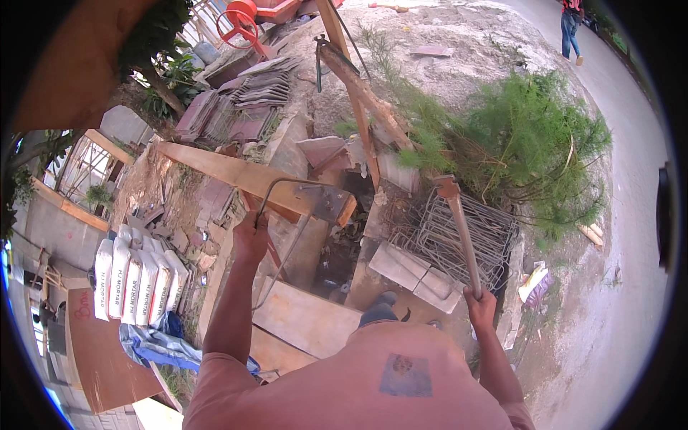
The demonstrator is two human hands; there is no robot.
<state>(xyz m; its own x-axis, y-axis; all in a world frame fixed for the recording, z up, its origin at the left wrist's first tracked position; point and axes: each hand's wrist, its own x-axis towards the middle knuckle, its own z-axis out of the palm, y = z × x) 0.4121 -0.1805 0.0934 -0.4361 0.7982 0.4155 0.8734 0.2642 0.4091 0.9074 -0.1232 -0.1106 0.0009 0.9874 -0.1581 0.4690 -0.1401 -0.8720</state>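
My left hand [251,233] is closed around a thin steel rod [287,180] bent into an open frame. The rod lies over the end of a long wooden plank [236,172], where a dark metal plate [324,201] is fixed; whether the rod sits in a slot there I cannot tell. My right hand [480,308] grips the lower end of a long metal bar tool [462,233]. Its rusty, wider head points up and away, apart from the plank. Below that tool is a pile of bent rebar stirrups [469,236].
Concrete blocks [416,276] lie before my feet, right of a dark trench [333,265]. Stacked white sacks [140,279] stand left, roof tiles [251,93] at the back. A feathery green bush [523,143] grows right, beside a road [623,301] where a person [570,29] walks.
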